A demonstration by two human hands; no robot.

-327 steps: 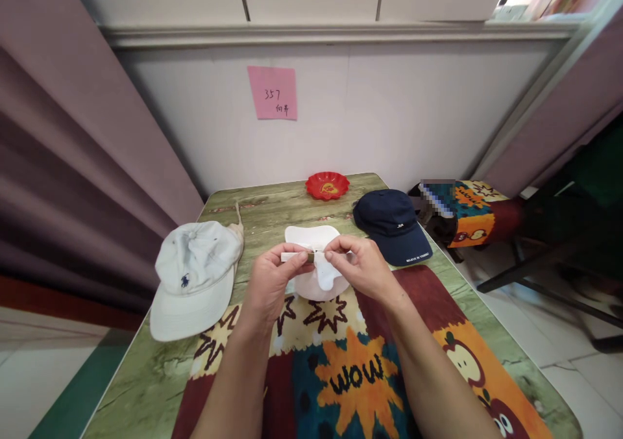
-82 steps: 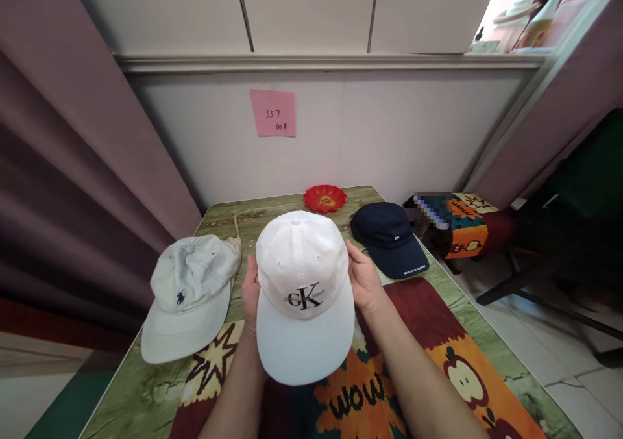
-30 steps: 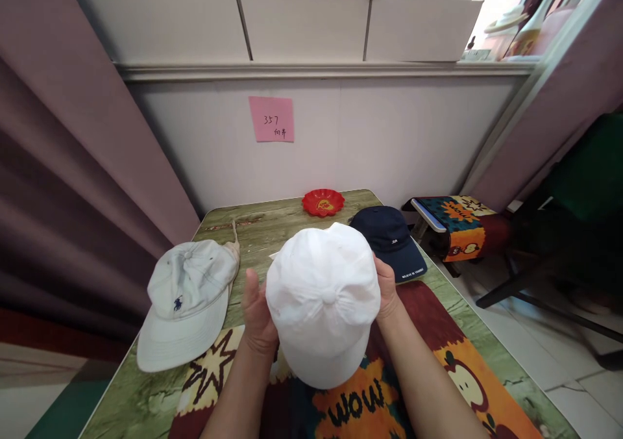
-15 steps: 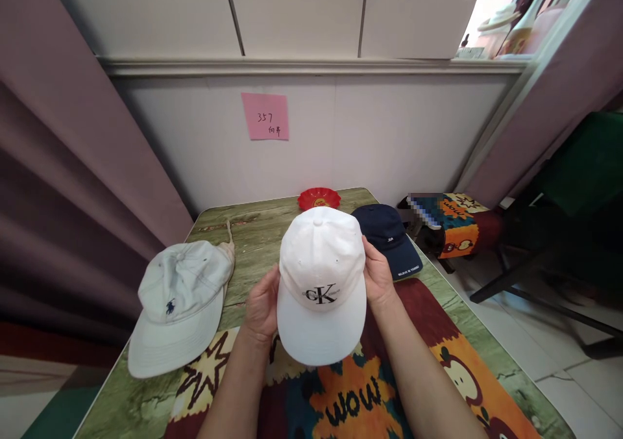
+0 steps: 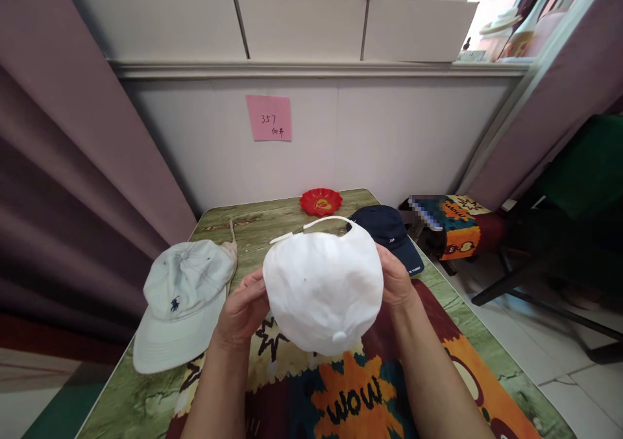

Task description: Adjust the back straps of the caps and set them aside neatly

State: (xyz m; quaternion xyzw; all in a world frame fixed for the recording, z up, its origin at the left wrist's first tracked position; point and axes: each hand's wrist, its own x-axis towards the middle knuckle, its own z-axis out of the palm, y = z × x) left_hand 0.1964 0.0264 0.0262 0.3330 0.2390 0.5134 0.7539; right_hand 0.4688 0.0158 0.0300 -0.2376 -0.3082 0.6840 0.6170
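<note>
Between my two hands is a white baseball cap [image 5: 324, 289], held above the table with its crown toward me and its back strap at the far top edge. My left hand [image 5: 246, 302] grips the left side, fingers partly behind the cloth. The opposite side is in my right hand [image 5: 395, 278], whose fingertips are hidden behind the cap. The brim and front lettering are out of sight. To the left lies a pale grey baseball cap [image 5: 187, 289] with a small dark horse-rider logo. A navy baseball cap [image 5: 384, 226] rests beyond my right hand, partly covered by it.
A red scalloped dish [image 5: 321, 202] sits at the table's far edge. Under my arms spreads a colourful mat [image 5: 350, 400] on the green wood-patterned table [image 5: 257, 221]. A pink paper note [image 5: 270, 118] is stuck to the wall behind. A stool [image 5: 457, 225] stands right of the table.
The white cap has been turned over in my hands: its brim and front lettering faced me before, and now its crown and back strap show. The other caps stay where they were.
</note>
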